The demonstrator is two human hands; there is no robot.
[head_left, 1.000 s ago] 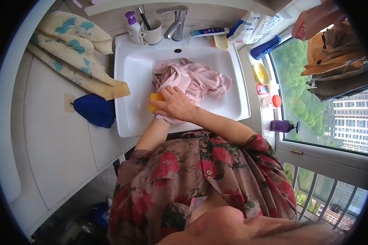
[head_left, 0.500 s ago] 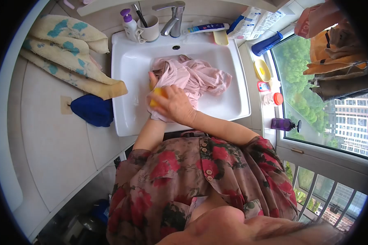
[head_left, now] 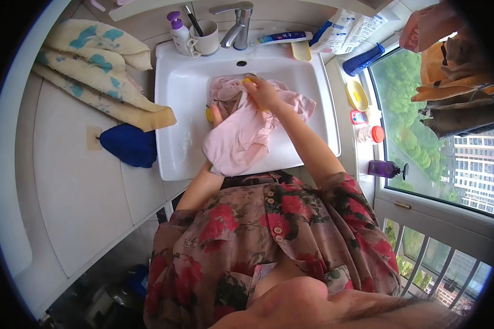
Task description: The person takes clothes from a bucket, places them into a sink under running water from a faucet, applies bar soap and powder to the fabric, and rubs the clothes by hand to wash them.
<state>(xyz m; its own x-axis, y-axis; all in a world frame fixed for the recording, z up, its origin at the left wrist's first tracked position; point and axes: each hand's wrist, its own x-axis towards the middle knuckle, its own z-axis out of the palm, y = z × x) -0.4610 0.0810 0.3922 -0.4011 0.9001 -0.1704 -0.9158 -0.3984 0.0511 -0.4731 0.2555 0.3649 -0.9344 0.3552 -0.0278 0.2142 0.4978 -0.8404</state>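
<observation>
A wet pink cloth garment lies bunched in the white sink, its near part draped over my left forearm. Beneath it, my left hand is mostly covered; a finger or thumb shows at the cloth's left edge, closed on the fabric. A small yellow patch beside that finger is too hidden to identify. At the far side of the garment, my right hand is closed, with yellow showing at its fingertips, which looks like a soap bar. Its fingers touch the raised cloth.
Behind the basin stand the faucet, a mug, a purple-topped pump bottle and a toothpaste tube. A patterned towel and blue cloth lie left. Along the window sill are a yellow soap dish and bottles.
My right hand has moved from over my left hand to the far side of the garment. The pink cloth now spreads further over my left hand and forearm. The view shifted slightly.
</observation>
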